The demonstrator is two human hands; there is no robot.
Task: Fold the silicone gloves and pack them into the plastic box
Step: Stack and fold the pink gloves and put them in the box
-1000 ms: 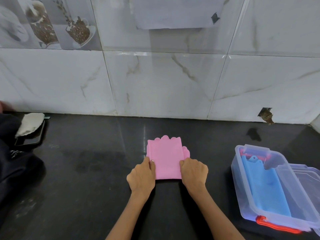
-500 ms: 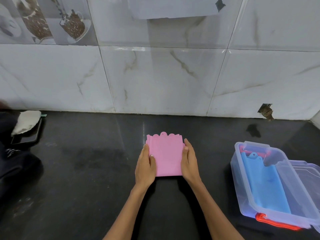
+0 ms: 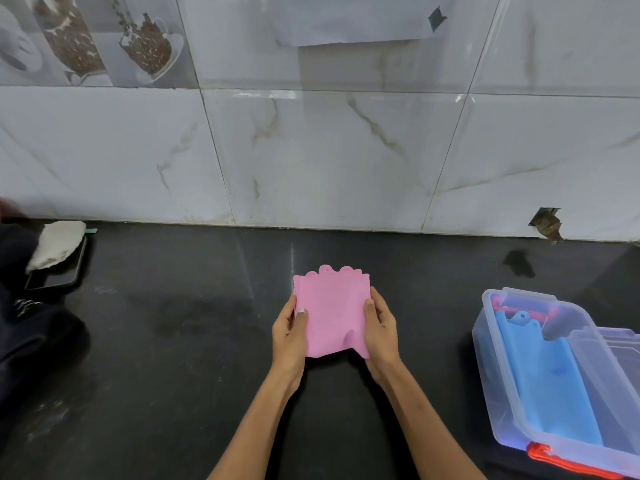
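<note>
A folded pink silicone glove (image 3: 330,315) is at the middle of the black counter, its scalloped edge pointing toward the wall. My left hand (image 3: 289,336) grips its left side, thumb on top. My right hand (image 3: 381,327) grips its right side, and the near edge is lifted and buckled off the counter. A clear plastic box (image 3: 498,393) with an orange latch stands open at the right, with a folded blue silicone glove (image 3: 540,379) lying inside.
The box's clear lid (image 3: 616,355) lies against its right side. At the far left, a phone (image 3: 59,271) with a white cloth (image 3: 55,244) on it sits beside dark fabric (image 3: 24,341). A marble-tiled wall (image 3: 329,161) rises behind the counter.
My hands went from pressing on the glove's near corners to gripping its two sides. The near edge of the pink glove has risen off the counter.
</note>
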